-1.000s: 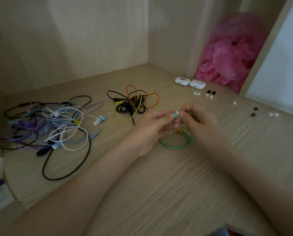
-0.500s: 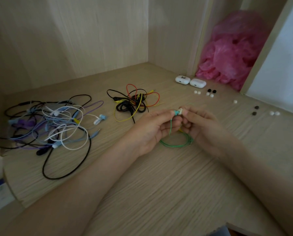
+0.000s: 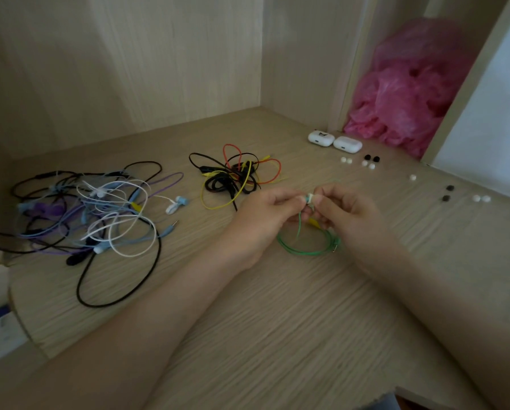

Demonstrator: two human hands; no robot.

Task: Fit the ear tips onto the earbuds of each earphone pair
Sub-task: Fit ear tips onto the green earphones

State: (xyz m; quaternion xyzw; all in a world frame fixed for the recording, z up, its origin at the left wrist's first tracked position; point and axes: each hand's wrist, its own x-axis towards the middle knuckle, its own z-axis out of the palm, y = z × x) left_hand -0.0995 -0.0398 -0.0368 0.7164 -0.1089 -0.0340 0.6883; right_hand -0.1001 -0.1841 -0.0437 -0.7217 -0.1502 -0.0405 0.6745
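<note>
My left hand [image 3: 262, 214] pinches the pale green earbud [image 3: 308, 199] of a green wired earphone, whose cable [image 3: 304, 247] loops on the wooden desk below. Against that earbud my right hand [image 3: 347, 213] pinches a white ear tip [image 3: 316, 198]. Both hands meet just above the desk centre. Loose ear tips lie to the right: white ones [image 3: 346, 160], [image 3: 368, 164], [image 3: 412, 177], [image 3: 481, 198] and black ones [image 3: 371, 158], [image 3: 448, 193].
A tangle of black, white, blue and purple earphones [image 3: 94, 214] lies at the left. A black, yellow and orange bundle [image 3: 236, 176] sits behind my left hand. Two white earbud cases [image 3: 335, 141] stand near a pink plastic bag [image 3: 407, 96].
Both hands stay together on the green earbud, with the right fingers shifting the white tip against it. The view has tilted slightly.
</note>
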